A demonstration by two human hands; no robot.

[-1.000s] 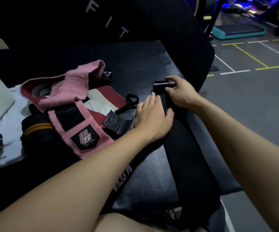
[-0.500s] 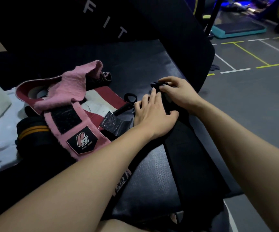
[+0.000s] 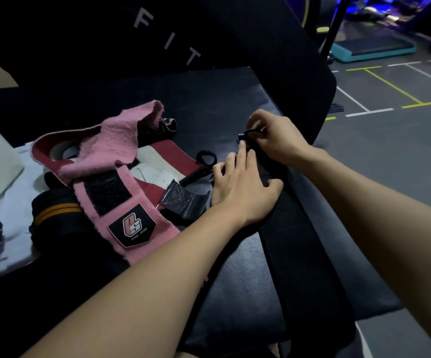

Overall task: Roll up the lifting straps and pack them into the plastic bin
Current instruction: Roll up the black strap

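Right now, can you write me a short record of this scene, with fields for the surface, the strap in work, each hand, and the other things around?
surface: black padded bench
strap in work: long black strap, lying flat along the bench toward the person
roll: small, just begun at the far end
right hand: fingers pinch the rolled end
left hand: flat, pressing the strap down
left of the hands: pink strap, black wrap with orange stripes
plastic bin: cannot tell

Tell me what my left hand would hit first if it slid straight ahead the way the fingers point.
Probably the rolled end of the black strap that the right hand pinches; the left hand fingertips look nearly against it, though depth is unclear.
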